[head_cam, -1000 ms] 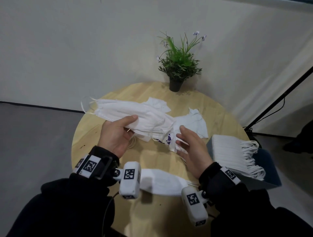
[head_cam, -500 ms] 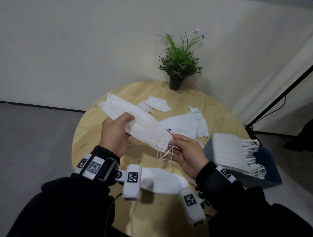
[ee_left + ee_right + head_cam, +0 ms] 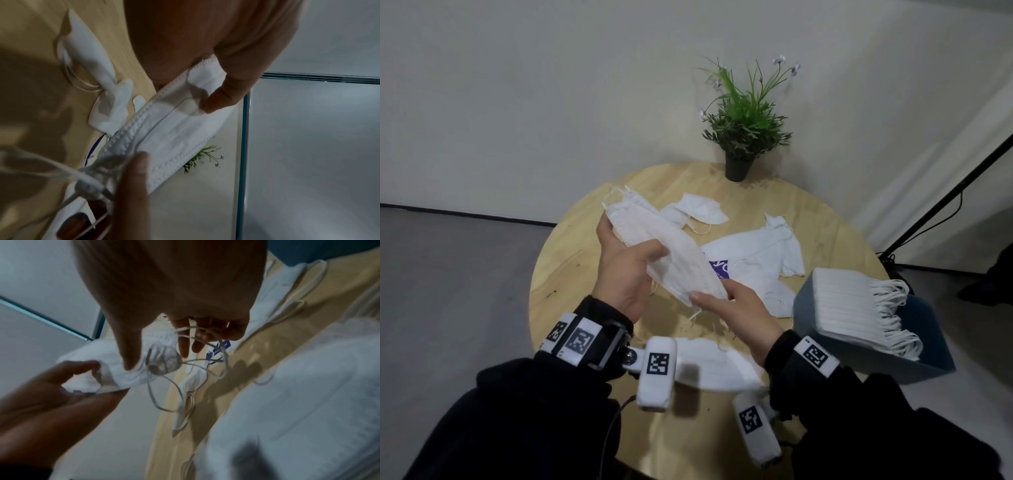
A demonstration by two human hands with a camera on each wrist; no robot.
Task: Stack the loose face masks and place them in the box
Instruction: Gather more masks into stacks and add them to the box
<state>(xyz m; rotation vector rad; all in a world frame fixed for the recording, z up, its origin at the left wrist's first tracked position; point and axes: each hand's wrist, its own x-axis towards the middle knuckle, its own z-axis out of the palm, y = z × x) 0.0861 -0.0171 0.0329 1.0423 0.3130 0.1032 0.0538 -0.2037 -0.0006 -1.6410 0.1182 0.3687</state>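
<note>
Both hands hold a small stack of white face masks point(image 3: 664, 248) above the round wooden table point(image 3: 571, 274). My left hand point(image 3: 630, 267) grips the stack's middle, thumb on top point(image 3: 224, 97). My right hand point(image 3: 726, 305) pinches the near end of the stack point(image 3: 158, 356), where ear loops point(image 3: 185, 369) dangle. More loose masks point(image 3: 760, 253) lie on the table's middle, one small mask point(image 3: 698, 212) lies further back, and another mask point(image 3: 715, 365) lies at the near edge under my wrists. The blue box point(image 3: 914, 342) at the right holds a packed row of masks point(image 3: 849, 305).
A potted green plant point(image 3: 743, 137) stands at the table's far edge by the wall. A purple-and-white package point(image 3: 719, 269) peeks from under the loose masks. A black stand leg point(image 3: 945, 202) slants down at the right. Grey floor lies left of the table.
The held masks were lifted off the pile and gathered into a tighter stack, raised and tilted. My right hand moved from the table pile to pinch the stack's near end.
</note>
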